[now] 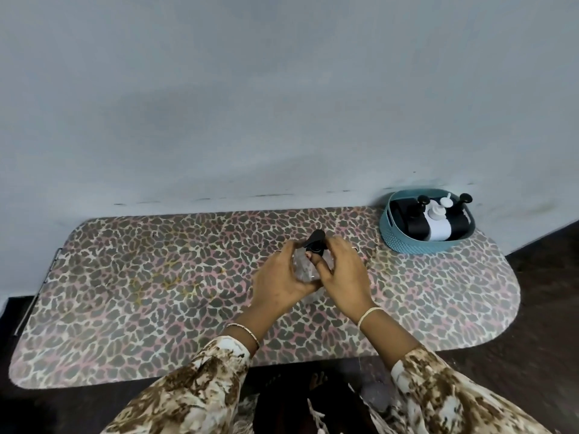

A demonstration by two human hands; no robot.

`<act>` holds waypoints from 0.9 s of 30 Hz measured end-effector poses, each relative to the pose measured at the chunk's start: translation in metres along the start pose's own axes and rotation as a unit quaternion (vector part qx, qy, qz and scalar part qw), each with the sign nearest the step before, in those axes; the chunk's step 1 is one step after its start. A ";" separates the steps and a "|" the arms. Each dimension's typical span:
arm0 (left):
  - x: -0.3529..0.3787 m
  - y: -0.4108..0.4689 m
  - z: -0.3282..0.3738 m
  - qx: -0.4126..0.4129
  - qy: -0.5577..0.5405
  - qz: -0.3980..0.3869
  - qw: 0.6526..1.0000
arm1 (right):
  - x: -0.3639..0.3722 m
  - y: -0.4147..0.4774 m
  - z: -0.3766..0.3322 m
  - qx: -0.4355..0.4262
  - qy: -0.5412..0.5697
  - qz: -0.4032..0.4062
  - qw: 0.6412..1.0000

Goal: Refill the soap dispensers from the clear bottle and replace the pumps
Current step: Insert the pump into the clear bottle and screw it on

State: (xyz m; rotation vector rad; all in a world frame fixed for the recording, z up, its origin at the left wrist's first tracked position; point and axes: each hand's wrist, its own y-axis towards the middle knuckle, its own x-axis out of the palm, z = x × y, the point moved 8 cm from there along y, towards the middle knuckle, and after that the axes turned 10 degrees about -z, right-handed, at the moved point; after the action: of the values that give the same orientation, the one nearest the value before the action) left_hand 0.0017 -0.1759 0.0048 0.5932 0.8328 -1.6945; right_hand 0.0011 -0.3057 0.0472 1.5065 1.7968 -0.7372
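Over the middle of the leopard-print table [156, 292], the left hand [279, 277] grips the clear bottle [305, 266], while the right hand [341, 274] curls round its black pump [315, 239], apparently pinching it. Black and white dispensers [438, 227] sit in the teal basket [407, 242] at the far right corner.

Nothing legible anywhere. The clear bottle [305, 269] and its black pump [315, 239], both held in the grip, show no readable label. The dispensers [438, 228] in the blue basket [407, 244], beyond the grip and to its right, are too small to show any lettering.
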 end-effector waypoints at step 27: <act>0.035 0.157 0.115 0.141 -0.064 -0.081 0.985 | -0.093 0.074 0.112 0.089 0.145 0.075 0.983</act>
State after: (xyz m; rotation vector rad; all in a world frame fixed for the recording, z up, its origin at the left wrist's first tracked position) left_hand 0.1462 -0.3098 0.0153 0.6129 0.5660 -1.9961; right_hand 0.0994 -0.4362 0.0513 1.9294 1.8372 -0.6428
